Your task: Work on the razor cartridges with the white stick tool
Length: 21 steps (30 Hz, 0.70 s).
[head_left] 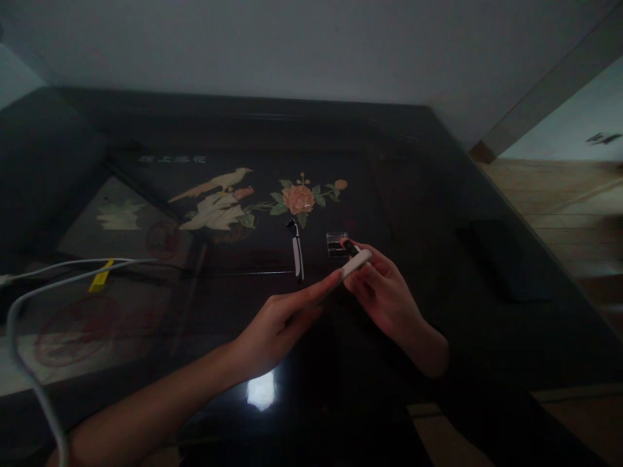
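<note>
A slim white object with a rounded end (357,261) is held between my two hands above the dark table; I cannot make out its exact kind. My left hand (285,318) is closed on its lower left end. My right hand (382,285) grips the other end, its fingers also around a small black piece (349,247) there. Just behind the right fingers lies a small clear case (335,241) with dark parts inside, partly covered by the fingers. To the left, a white-and-black razor (297,253) rests on the table, its head away from me.
The glossy dark table (389,194) bears a bird-and-flower picture. A white cable (29,370) with a yellow tag (101,275) runs in from the left. At the right lies a flat black object (501,259). A wall (243,52) stands behind the table.
</note>
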Tool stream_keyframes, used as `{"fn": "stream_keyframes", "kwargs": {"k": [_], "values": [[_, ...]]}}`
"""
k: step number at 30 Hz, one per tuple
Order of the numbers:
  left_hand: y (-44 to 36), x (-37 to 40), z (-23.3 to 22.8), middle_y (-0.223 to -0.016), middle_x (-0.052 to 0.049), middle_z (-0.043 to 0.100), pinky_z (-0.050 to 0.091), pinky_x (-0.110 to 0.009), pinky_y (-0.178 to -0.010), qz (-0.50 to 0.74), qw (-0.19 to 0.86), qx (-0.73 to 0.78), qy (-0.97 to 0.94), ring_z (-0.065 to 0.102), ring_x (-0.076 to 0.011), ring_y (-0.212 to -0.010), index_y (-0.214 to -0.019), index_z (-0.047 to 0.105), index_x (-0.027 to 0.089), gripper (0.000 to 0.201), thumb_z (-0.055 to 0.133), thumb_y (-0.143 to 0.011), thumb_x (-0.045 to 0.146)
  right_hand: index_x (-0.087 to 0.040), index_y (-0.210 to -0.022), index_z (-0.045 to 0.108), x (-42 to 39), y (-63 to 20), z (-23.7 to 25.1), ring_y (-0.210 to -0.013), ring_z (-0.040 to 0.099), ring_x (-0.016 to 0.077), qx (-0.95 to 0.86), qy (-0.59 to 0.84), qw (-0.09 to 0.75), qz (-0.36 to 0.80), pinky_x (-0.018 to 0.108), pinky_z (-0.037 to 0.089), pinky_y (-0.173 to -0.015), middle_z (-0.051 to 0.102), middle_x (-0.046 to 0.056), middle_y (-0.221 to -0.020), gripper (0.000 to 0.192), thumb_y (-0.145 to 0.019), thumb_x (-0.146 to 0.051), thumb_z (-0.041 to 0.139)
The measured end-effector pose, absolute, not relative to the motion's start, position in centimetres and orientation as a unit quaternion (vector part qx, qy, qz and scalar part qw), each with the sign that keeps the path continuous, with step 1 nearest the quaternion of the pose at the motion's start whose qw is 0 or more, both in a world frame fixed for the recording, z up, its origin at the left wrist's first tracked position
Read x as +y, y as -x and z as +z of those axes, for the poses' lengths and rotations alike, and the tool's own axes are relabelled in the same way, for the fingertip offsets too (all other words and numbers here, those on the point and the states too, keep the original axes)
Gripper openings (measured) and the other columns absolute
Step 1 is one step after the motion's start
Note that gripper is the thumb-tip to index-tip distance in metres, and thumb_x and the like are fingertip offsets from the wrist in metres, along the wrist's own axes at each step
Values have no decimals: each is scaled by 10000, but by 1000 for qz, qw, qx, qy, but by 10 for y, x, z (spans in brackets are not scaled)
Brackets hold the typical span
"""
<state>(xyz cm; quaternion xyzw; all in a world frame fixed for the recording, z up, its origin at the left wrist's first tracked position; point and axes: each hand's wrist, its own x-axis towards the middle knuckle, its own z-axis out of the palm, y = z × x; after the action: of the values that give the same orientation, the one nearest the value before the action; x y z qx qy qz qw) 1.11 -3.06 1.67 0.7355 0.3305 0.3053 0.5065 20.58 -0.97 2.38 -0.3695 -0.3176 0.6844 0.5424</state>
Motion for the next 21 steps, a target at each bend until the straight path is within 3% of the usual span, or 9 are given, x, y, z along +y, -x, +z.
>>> {"fn": "stream_keyframes", "kwargs": {"k": [10,21], "values": [[-11,-27,16,-1456,-20,510,441,-315,-1088,317,498,364,-720,553,-199,-1286,-1466,416,268,498,460,-975,201,-248,-954,756,-11,-205,21,-477,262,50,-308,351,539,701,223,220,-451,449,-83,-567,351,-642,-372,858],[-10,-24,16,-1489,38,480,353,-330,-1161,348,487,385,-703,477,-184,-1353,-1476,384,314,526,454,-975,171,-229,-929,737,-13,-206,20,-465,302,50,-313,331,543,706,220,218,-456,445,-88,-531,340,-653,-384,859]]}}
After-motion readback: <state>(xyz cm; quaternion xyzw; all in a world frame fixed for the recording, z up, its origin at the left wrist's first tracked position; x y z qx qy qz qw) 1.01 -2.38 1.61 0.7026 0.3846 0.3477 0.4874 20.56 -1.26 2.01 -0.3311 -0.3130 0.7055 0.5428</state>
